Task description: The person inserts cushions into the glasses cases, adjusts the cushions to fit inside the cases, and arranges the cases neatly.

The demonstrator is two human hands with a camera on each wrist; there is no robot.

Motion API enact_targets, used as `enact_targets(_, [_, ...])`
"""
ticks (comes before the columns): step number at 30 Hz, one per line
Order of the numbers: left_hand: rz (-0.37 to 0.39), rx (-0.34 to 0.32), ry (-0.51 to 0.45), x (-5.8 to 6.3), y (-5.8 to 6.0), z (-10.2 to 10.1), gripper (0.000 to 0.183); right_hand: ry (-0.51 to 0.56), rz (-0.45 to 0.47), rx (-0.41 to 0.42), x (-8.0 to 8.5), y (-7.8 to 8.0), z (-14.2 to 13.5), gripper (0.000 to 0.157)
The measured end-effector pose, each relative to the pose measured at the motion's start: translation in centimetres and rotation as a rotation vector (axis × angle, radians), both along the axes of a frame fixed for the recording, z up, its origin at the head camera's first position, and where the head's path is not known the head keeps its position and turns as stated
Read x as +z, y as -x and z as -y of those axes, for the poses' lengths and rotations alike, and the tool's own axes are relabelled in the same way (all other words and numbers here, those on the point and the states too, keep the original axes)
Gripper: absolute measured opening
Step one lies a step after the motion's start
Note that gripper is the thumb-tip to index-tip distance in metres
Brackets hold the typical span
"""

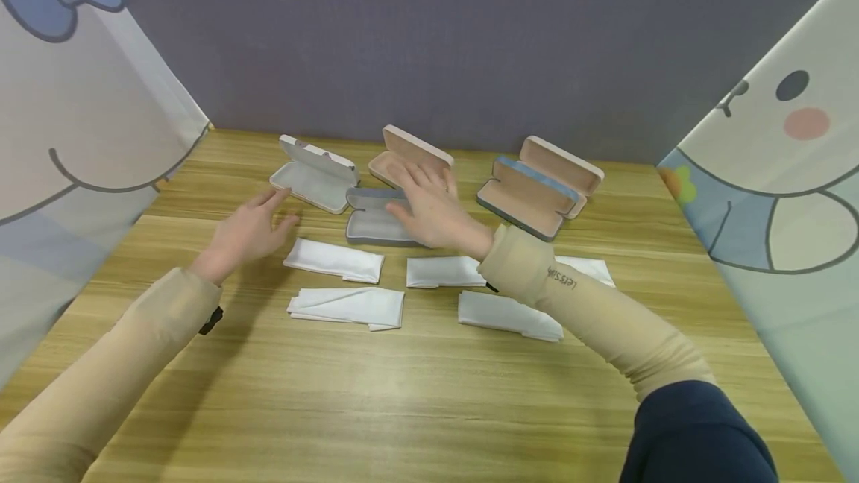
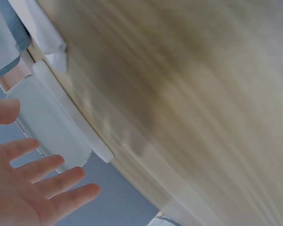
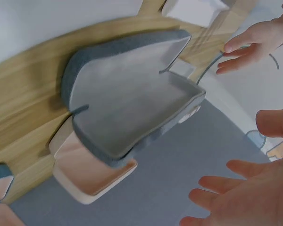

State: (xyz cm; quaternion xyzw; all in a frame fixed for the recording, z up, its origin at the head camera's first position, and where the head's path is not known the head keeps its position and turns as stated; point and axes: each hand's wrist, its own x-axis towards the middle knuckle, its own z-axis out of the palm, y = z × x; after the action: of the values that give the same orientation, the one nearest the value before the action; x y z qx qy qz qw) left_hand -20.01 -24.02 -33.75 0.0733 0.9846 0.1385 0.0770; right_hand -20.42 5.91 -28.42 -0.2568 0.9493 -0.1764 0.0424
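Several glasses cases stand with lids raised along the back of the table. My left hand (image 1: 248, 231), fingers extended, hovers at the front left corner of a white case (image 1: 310, 183) with a pale grey lining. Spread fingers of my right hand (image 1: 432, 207) reach over a grey case (image 1: 370, 223) and overlap the pink-lined case (image 1: 416, 146) behind it. In the right wrist view that grey case (image 3: 127, 94) appears empty, and the right palm (image 3: 245, 188) holds nothing. The left palm (image 2: 23, 197) is likewise bare beside the white case (image 2: 52, 122).
A blue-edged case (image 1: 520, 207) with pink lining sits at right, in front of another pink-lined case (image 1: 564, 162). Several folded white strips (image 1: 333, 259) lie in two rows nearer me, one (image 1: 587, 269) partly behind the right sleeve. A grey panel (image 1: 429, 36) rises behind the table.
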Motion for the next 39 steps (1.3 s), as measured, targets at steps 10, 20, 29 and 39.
enact_targets(10, [0.052, -0.013, 0.015, -1.0, -0.4, 0.1, 0.069, -0.019, 0.032, 0.08, -1.3, -1.2, 1.3, 0.061])
enact_targets(20, [0.021, -0.085, 0.046, -2.2, -1.2, 0.1, 0.063, -0.027, 0.042, 0.234, -3.2, -2.1, 1.7, 0.059])
enact_targets(29, [0.018, -0.113, 0.043, -2.8, -1.4, -0.2, 0.061, -0.049, 0.086, 0.25, -4.8, -2.7, 2.2, 0.058])
enact_targets(39, [-0.023, -0.148, 0.046, -3.0, -1.7, -0.4, 0.055, -0.091, 0.046, 0.25, -6.2, -3.1, 2.3, 0.051])
